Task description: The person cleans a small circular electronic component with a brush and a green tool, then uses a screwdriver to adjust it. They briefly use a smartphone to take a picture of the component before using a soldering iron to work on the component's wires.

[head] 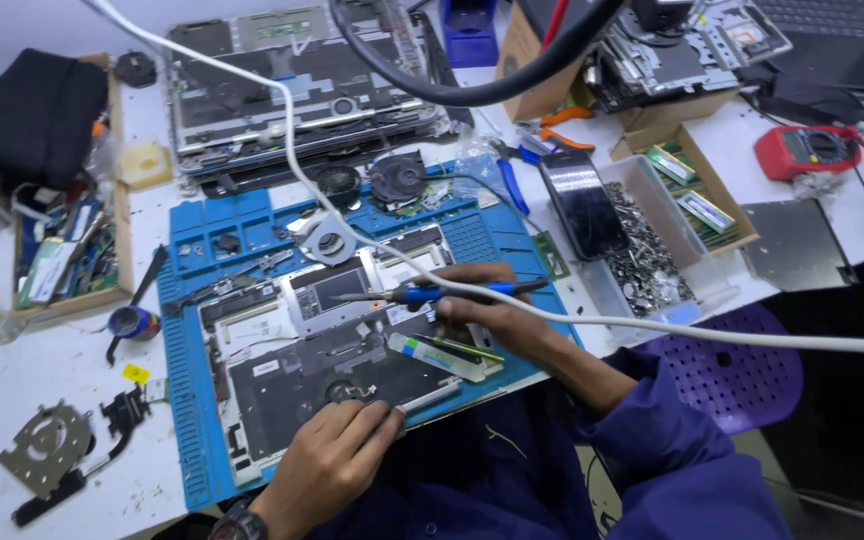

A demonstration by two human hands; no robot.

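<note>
In the head view, the right hand (492, 312) is closed around a blue-handled soldering iron (432, 294), tip pointing to nine o'clock over the opened laptop chassis (322, 370). The left hand (337, 455), fingers curled together, presses on the chassis near its fan at six o'clock. A white cable (652, 325) crosses over the right hand. A tray of screws (642, 250) sits at two o'clock.

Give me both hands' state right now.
Left hand: fingers pinched, pressing on the opened grey laptop chassis.
Right hand: closed around blue-handled soldering iron.
</note>
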